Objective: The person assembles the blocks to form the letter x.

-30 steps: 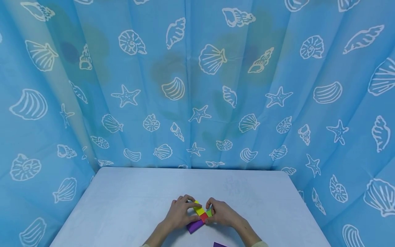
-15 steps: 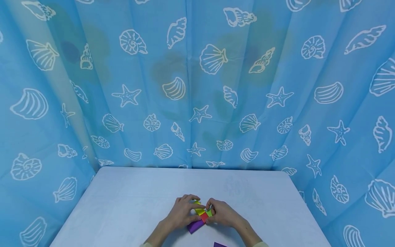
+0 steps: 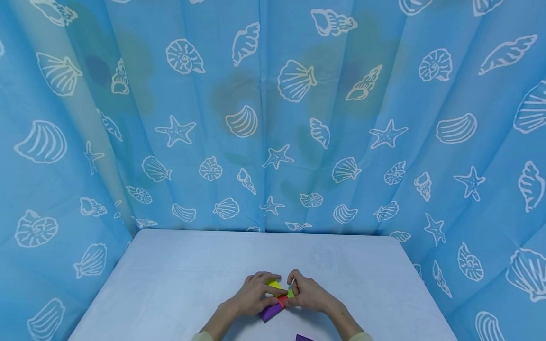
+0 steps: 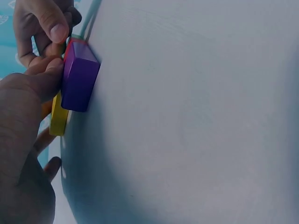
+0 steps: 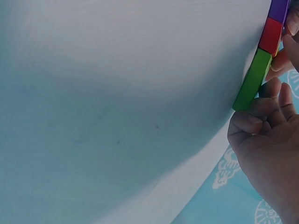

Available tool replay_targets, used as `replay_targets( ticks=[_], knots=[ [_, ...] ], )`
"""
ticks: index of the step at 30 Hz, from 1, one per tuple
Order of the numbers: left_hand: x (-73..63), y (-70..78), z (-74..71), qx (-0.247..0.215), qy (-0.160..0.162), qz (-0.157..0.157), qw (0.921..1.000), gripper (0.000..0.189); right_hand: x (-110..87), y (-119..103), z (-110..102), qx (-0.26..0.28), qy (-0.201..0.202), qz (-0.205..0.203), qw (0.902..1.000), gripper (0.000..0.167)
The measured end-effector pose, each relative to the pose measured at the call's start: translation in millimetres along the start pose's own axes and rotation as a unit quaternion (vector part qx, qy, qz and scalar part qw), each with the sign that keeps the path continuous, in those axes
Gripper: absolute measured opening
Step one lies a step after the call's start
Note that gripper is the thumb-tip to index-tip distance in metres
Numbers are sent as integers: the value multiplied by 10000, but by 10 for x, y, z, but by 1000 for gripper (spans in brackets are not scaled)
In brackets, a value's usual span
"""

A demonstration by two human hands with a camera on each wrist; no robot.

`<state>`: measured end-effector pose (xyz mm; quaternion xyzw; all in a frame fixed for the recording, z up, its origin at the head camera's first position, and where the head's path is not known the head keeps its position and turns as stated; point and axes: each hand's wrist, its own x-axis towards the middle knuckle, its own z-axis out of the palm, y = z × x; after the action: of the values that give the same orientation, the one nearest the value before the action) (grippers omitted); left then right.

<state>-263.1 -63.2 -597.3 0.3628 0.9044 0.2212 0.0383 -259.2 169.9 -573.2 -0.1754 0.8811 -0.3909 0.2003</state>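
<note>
Several coloured blocks lie joined end to side on the white table. A red block (image 3: 282, 300) sits in the middle, with a purple block (image 3: 271, 312) on the near left, a yellow block (image 3: 274, 284) beyond it and a green block (image 5: 254, 79) to the right. My left hand (image 3: 253, 294) has its thumb by the seam of red and purple, and its index finger reaches over the yellow block to the far side of the red one. My right hand (image 3: 310, 292) pinches the green block from the right with curled fingers. Fingers partly hide the yellow and red blocks.
Another purple block (image 3: 304, 338) is cut off by the bottom edge of the head view. Behind the white table (image 3: 192, 265) and along both its sides hangs a blue curtain (image 3: 273, 104) with white shell prints.
The left index finger has slid from the yellow block toward the red one, and the left fingers now cover more of the yellow block. The right hand has barely moved.
</note>
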Motion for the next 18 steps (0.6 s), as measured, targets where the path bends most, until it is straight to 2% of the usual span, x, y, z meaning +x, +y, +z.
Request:
replay_targets(
  ticks=[7, 18],
  knots=[
    [19, -17, -14, -49, -337, -36, 9994, 34, -6, 1, -2, 74, 33, -52, 10000, 42],
    [23, -32, -12, -185, -482, -125, 9986, 33, -32, -34, 3, 121, 76, -40, 9999, 35]
  ],
)
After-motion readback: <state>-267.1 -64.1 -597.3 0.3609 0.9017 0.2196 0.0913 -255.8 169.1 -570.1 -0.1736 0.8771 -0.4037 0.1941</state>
